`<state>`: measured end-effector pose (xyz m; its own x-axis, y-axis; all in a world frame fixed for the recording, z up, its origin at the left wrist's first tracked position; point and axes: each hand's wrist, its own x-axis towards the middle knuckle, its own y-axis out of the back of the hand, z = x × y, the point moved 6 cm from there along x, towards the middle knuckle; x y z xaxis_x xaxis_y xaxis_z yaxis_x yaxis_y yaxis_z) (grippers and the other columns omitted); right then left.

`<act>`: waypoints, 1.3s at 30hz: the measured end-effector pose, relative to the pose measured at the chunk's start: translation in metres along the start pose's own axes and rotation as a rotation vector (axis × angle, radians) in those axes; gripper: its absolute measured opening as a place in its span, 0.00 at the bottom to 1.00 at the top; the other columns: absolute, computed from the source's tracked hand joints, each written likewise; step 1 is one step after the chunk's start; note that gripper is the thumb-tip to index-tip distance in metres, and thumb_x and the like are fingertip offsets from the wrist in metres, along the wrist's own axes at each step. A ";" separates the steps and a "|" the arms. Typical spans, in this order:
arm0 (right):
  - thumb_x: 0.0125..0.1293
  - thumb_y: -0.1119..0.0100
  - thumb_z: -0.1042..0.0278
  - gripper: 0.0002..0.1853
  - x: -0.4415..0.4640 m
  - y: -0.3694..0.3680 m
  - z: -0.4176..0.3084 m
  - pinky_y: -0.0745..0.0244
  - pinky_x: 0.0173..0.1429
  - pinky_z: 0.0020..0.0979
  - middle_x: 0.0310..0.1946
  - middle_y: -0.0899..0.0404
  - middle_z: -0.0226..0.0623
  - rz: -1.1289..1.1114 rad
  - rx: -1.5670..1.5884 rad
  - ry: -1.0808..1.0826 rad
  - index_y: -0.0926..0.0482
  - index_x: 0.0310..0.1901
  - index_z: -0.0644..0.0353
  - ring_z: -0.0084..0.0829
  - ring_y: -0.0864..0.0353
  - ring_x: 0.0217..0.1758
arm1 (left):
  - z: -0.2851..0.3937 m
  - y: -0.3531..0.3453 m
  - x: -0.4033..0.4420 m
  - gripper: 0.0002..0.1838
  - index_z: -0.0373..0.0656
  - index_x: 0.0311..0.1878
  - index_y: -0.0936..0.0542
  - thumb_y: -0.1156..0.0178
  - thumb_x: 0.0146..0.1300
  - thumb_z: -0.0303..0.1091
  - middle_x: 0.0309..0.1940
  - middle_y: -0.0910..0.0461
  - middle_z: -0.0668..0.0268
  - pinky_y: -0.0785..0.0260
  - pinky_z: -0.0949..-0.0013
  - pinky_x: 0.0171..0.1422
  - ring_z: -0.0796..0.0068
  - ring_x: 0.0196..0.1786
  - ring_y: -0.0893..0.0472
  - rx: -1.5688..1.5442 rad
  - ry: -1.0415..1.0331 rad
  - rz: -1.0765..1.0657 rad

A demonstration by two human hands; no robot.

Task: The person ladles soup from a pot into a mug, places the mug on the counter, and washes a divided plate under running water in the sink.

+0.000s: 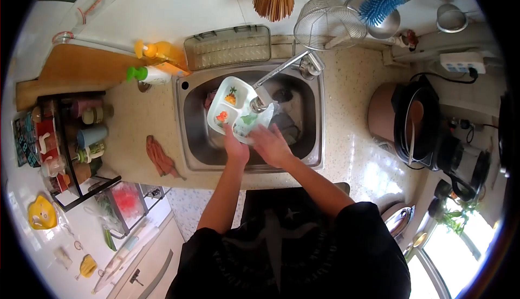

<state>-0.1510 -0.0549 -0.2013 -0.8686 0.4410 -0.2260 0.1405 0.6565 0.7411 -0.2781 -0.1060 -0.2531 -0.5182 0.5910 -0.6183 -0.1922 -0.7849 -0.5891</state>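
A white divided plate [219,101] with small cartoon pictures in its compartments is tilted over the sink, under the tap [259,103]. My left hand [236,147] grips its near edge, thumb on top and the other fingers mostly hidden. My right hand [271,144] lies at the plate's near right part, fingers stretched out and apart, touching its surface. Water seems to run across the right compartment. Below, in the steel sink [203,152], lie dark items I cannot make out and some reddish cloth, partly covered by the plate.
An orange pump bottle [162,50], a white bottle with green pump [151,75] and a lidded clear box [227,48] stand behind the sink. An orange rag [161,157] lies left. A wire strainer [330,23] hangs above; a cooker [414,120] stands right.
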 end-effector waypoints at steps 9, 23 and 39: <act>0.73 0.47 0.58 0.28 0.037 -0.005 0.038 0.57 0.83 0.58 0.74 0.35 0.42 0.203 -0.041 -0.210 0.33 0.71 0.60 0.42 0.46 0.83 | -0.001 -0.015 -0.022 0.30 0.40 0.75 0.39 0.54 0.81 0.52 0.67 0.26 0.57 0.30 0.58 0.70 0.61 0.66 0.23 0.080 -0.125 0.172; 0.76 0.52 0.47 0.29 -0.008 -0.003 -0.028 0.61 0.82 0.63 0.74 0.32 0.34 0.050 -0.119 0.030 0.28 0.69 0.57 0.36 0.39 0.80 | -0.034 0.049 0.025 0.28 0.40 0.69 0.29 0.53 0.80 0.54 0.58 0.20 0.61 0.24 0.60 0.60 0.64 0.56 0.18 0.283 0.189 0.108; 0.72 0.47 0.44 0.34 0.002 0.035 0.023 0.55 0.83 0.57 0.72 0.32 0.44 0.096 -0.338 -0.182 0.30 0.70 0.63 0.42 0.38 0.79 | -0.019 0.036 0.029 0.27 0.40 0.65 0.25 0.48 0.78 0.54 0.52 0.17 0.62 0.21 0.59 0.54 0.65 0.51 0.15 0.680 0.470 -0.036</act>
<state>-0.1371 -0.0168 -0.1900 -0.7563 0.6120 -0.2312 0.0262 0.3815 0.9240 -0.2842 -0.1137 -0.3026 -0.1283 0.5156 -0.8472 -0.7425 -0.6162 -0.2626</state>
